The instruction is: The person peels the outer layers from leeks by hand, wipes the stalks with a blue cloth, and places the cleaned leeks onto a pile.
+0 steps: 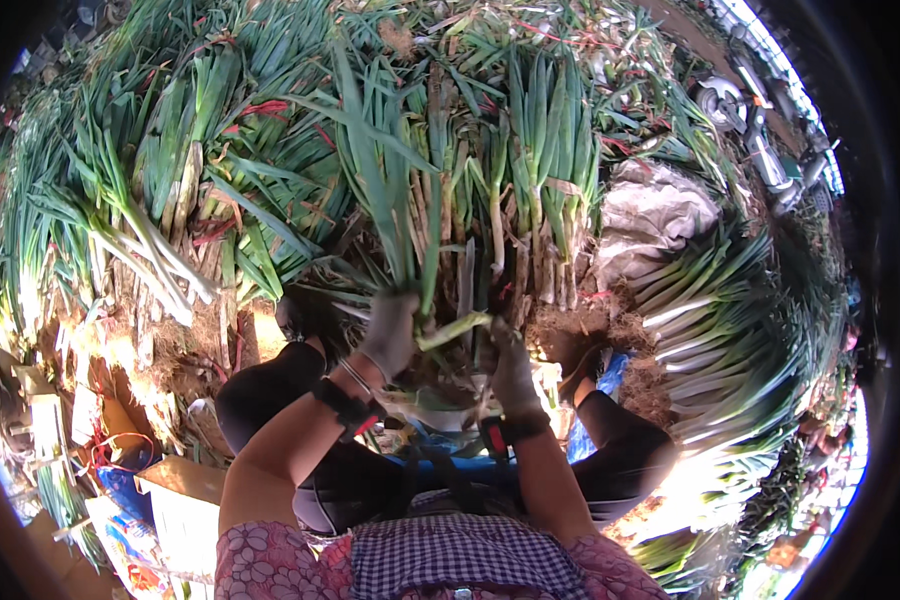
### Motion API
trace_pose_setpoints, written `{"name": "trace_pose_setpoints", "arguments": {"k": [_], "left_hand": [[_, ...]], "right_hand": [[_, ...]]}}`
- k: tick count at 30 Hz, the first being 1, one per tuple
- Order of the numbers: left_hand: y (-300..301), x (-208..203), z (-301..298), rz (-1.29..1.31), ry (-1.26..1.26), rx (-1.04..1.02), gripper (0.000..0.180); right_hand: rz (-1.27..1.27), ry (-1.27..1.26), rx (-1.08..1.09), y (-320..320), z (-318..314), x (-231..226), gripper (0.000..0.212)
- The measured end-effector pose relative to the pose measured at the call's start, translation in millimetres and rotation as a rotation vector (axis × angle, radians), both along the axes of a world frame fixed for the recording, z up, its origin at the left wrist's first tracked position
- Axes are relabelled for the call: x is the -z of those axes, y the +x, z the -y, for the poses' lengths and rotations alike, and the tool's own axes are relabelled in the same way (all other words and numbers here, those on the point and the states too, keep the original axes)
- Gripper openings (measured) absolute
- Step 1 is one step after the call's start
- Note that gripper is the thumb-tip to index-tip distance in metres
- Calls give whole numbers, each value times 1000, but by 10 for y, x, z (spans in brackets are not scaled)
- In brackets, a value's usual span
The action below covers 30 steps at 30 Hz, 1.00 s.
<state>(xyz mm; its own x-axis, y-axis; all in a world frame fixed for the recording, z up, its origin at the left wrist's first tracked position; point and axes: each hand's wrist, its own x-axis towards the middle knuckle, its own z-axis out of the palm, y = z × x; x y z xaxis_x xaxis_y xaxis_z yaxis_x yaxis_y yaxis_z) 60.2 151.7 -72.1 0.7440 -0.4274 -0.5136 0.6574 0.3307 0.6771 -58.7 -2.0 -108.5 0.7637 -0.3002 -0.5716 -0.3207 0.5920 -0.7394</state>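
My left hand (390, 332), in a pale grey work glove, is wrapped round the stalk of a big green onion (398, 250) whose long leaves point away from me. Between my hands stretches a pale yellow-green leaf strip (455, 329). Its right end meets the fingertips of my right hand (512, 372), also gloved, which are closed on it. The onion's lower end is hidden in the shadow between my legs. Just beyond my hands stand bundles of untrimmed green onions (542, 150) with brown, dry outer skins.
Cleaned white-stemmed onions (710, 350) lie in a row at the right, near a crumpled pale sack (655, 215). More onions (145, 240) are heaped at the left, above a cardboard box (185, 505). Loose roots and soil (570, 330) lie before my right foot. Metal equipment (760, 140) stands far right.
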Motion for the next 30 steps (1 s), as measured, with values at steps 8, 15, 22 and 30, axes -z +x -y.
{"name": "trace_pose_setpoints", "arguments": {"k": [8,15,22,30], "left_hand": [[-419,4,236,-192,26,242,12],[-245,112,37,-158,-42,325,20],[-402,-139,181,-129,-30,594,18],[-472,105,185,347,119,536,19]], "right_hand": [[68,-434,326,344,277,837,22],[-33,-512,46,333,196,131,23],[123,-1067,26,206,405,427,18],[230,-916,-209,-14,30,-184,34]]}}
